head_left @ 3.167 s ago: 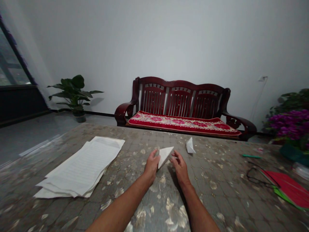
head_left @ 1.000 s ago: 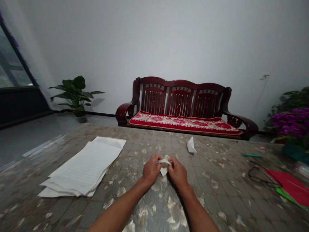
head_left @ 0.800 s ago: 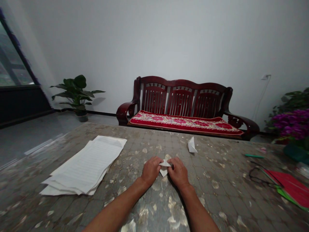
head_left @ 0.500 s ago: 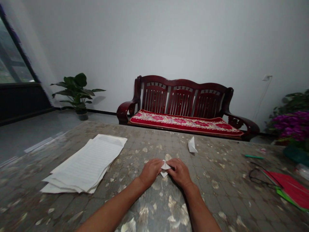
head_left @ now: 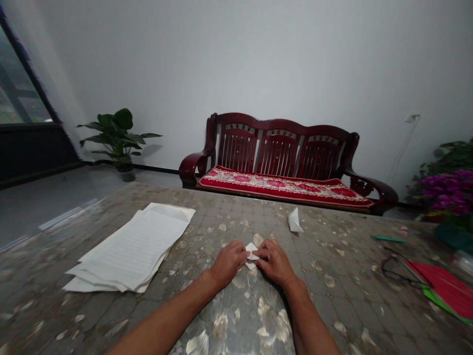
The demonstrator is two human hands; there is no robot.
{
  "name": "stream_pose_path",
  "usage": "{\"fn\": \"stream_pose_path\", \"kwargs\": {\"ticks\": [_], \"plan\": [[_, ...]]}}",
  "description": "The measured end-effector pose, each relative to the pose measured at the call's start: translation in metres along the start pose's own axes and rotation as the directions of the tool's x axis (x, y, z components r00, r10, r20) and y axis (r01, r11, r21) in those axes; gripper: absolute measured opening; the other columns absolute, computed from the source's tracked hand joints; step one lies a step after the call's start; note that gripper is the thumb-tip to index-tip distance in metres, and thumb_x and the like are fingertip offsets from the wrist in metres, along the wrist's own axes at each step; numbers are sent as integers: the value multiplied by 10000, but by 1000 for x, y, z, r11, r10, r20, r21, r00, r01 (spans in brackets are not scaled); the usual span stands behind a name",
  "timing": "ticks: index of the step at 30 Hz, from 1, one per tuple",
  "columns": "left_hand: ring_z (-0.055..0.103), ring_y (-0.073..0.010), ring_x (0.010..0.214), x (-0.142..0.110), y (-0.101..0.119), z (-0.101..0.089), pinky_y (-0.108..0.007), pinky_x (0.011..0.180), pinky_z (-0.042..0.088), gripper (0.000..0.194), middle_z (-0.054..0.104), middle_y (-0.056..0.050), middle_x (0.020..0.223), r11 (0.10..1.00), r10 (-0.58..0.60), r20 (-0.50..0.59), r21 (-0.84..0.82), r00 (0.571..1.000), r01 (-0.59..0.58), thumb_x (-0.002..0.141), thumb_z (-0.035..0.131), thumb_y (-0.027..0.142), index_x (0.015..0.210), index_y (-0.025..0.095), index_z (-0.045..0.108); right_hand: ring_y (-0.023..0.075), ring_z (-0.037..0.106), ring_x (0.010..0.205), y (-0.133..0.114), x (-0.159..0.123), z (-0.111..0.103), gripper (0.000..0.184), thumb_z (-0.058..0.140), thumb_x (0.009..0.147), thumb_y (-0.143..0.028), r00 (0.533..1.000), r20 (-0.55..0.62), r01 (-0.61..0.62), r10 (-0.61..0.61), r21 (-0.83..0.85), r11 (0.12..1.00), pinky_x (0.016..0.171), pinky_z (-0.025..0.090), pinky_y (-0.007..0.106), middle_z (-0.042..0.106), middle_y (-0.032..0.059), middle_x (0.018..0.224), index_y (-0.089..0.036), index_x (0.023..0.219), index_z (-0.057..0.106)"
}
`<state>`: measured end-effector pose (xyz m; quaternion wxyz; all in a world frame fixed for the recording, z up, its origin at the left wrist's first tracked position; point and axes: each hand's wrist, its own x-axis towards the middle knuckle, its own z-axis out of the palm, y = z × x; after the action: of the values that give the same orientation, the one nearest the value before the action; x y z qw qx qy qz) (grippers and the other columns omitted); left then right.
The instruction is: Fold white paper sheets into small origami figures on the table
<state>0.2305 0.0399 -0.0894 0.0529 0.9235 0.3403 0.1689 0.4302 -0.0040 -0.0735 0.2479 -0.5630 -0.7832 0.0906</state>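
Note:
A small piece of folded white paper [head_left: 252, 248] lies between my two hands at the middle of the table. My left hand [head_left: 229, 260] is closed on its left side, with the fingertips pressing at the fold. From the right, my right hand [head_left: 274, 261] pinches the opposite side with thumb and forefinger. The paper's upper corner and a lower tip show between the fingers; the rest is covered. Beyond my right hand stands a folded white paper boat [head_left: 294, 221], its point upward.
To the left lies a stack of lined paper sheets [head_left: 136, 246]. At the right are a green pen [head_left: 389, 239], eyeglasses [head_left: 401, 271] and a red booklet [head_left: 445, 286]. A wooden bench [head_left: 277, 153] stands past the table's far edge.
My fingers have shifted slightly on the folded paper, and more of its upper corner shows now. The view has moved a little; the other things stay in place.

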Motion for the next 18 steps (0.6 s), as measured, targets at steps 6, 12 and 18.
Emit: {"fn": "stream_pose_path", "kwargs": {"ticks": [6,12,18], "plan": [[561,-193,925,-2,-2,-1,-283,817,409,130,654,-43,910,996,-60,-35,-72,998,58,919,594,249,941,216,718,177,542,902,5,1,1,119,709,792,-248,997,-10,-78,79,80,994,786,384,254,638,6,864,-268,891,771],[567,-180,870,2,-6,-2,-274,787,390,139,657,-25,832,964,-211,-61,-179,976,197,881,653,296,803,204,720,168,558,888,11,2,6,70,670,806,-234,987,-19,-159,163,134,978,778,377,242,640,5,825,-214,787,735],[575,-183,882,8,-13,-2,-273,772,380,163,659,-23,854,903,-375,-14,-231,927,362,852,660,327,763,201,711,161,560,868,14,5,8,97,630,826,-222,978,10,-207,208,141,968,777,382,236,632,7,826,-201,761,699]]}}
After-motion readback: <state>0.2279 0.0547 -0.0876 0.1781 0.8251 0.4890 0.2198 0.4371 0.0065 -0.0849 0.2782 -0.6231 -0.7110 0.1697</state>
